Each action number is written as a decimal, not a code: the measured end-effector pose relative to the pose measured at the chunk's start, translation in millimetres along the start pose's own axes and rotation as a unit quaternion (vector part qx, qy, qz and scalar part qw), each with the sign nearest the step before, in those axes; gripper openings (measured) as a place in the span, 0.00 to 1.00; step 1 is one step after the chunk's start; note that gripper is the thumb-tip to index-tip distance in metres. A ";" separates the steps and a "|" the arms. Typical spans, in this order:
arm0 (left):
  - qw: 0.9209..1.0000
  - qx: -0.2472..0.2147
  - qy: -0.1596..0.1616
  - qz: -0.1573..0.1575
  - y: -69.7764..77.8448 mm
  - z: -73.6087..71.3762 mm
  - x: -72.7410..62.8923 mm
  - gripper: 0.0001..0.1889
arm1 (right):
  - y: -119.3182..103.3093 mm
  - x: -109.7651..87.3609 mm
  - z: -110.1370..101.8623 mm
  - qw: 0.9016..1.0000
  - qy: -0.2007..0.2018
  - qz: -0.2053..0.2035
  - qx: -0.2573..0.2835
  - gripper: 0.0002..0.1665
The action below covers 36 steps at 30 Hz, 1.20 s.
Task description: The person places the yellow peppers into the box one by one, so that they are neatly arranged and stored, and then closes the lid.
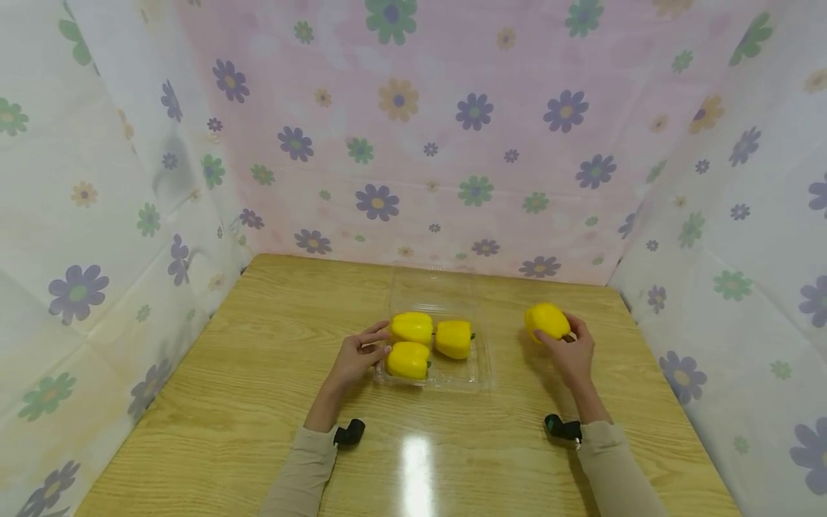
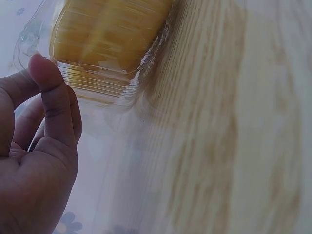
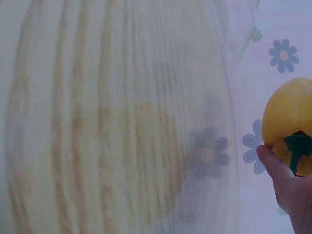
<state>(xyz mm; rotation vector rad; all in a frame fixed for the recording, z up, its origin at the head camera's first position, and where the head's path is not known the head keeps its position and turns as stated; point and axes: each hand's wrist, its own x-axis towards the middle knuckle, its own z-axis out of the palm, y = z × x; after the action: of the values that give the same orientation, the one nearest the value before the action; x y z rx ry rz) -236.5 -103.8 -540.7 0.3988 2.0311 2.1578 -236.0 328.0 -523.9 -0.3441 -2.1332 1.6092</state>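
Observation:
A yellow bell pepper (image 1: 545,321) is in my right hand (image 1: 575,353), gripped between thumb and fingers above the right part of the table. Its green stem (image 3: 296,146) points back toward the palm in the right wrist view. At the middle sits a clear plastic clamshell container (image 1: 452,379), its lid (image 1: 433,289) folded open toward the back. Inside lie three yellow peppers: one at back left (image 1: 411,327), one at front left (image 1: 408,360) and one at right (image 1: 454,339). My left hand (image 1: 351,361) pinches the container's left edge, thumb at the rim (image 2: 34,57).
The wooden table (image 1: 258,402) extends around the container. Flower-printed cloth (image 1: 426,143) hangs along the back and both sides. A black wrist camera (image 1: 349,432) is strapped at the left wrist, another (image 1: 563,428) at the right.

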 end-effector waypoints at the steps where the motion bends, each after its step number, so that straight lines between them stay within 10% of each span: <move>1: 1.000 0.000 0.000 0.001 0.2 0.1 -0.5 0.18 | 0.2 0.1 0.8 1.000 -0.001 -0.003 0.006 0.38; 13: 1.000 -0.008 -0.002 -0.004 3.1 1.3 -0.5 0.18 | -34.1 -15.2 1.5 0.984 0.004 -0.102 0.144 0.37; 19: 1.000 -0.003 0.006 -0.010 2.4 1.5 -1.4 0.18 | -14.2 -7.0 7.4 0.970 0.003 -0.142 0.195 0.40; 36: 1.000 -0.005 0.004 -0.011 2.8 1.5 -2.7 0.19 | -28.5 -26.7 15.1 0.963 -0.066 -0.157 0.209 0.45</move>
<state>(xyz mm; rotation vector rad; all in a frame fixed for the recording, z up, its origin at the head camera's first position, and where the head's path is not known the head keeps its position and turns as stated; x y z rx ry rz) -233.4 -103.4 -538.2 0.3656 2.0191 2.1580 -218.2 294.9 -505.3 0.2317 -1.7585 1.8656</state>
